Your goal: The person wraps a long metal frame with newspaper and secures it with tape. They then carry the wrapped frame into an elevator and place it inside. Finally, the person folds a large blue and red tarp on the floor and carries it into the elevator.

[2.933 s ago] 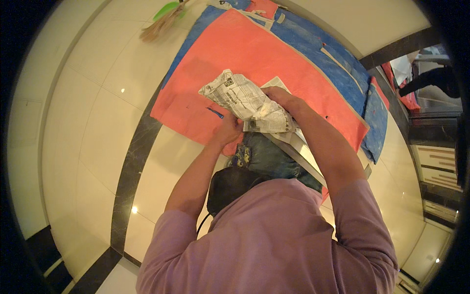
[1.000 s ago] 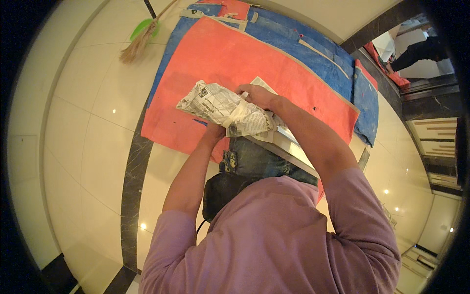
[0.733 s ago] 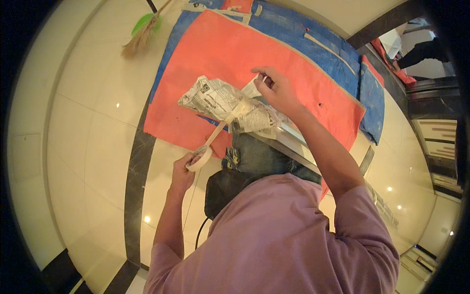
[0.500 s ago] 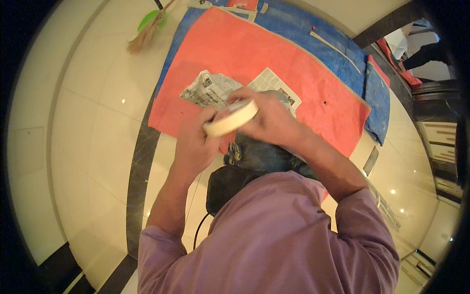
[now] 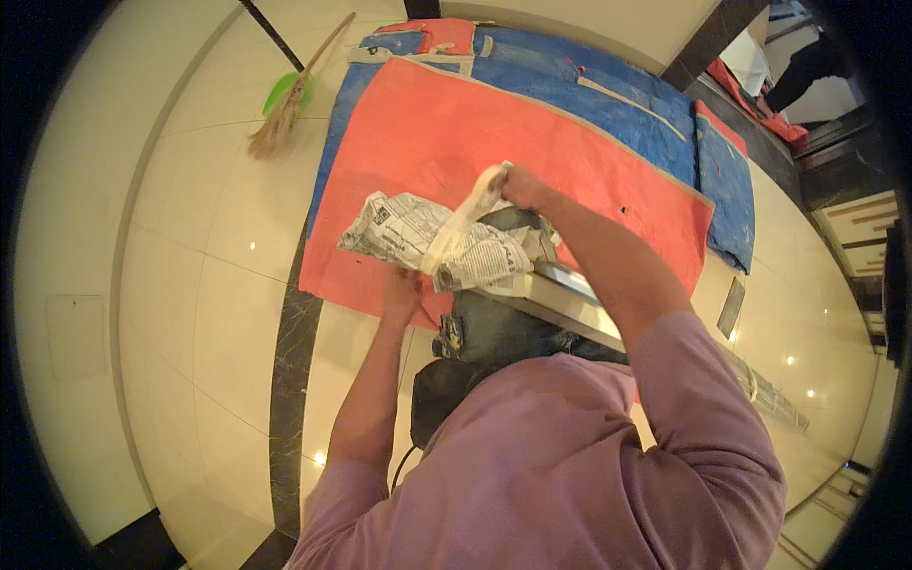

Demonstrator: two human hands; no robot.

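My right hand (image 5: 524,187) grips a roll of masking tape (image 5: 493,180), raised above the lap. A pale strip of tape (image 5: 457,228) stretches from the roll down to a crumpled newspaper (image 5: 399,228). The paper is wrapped around the end of a long, pale, flat-sided bar (image 5: 570,302) that lies across my lap. My left hand (image 5: 402,290) is at the lower edge of the newspaper where the tape meets it, its fingers closed against the paper and partly hidden.
A red sheet (image 5: 456,123) lies over blue sheeting (image 5: 541,71) on the tiled floor (image 5: 209,247). A straw broom (image 5: 278,128) and a green dustpan (image 5: 282,93) are at the far left. Another person's dark-sleeved arm (image 5: 807,76) shows at the far right.
The tape roll, earlier between both hands, is now in the right hand alone, with a strip drawn out. My left hand has moved down to the newspaper, and the bar now shows on my lap.
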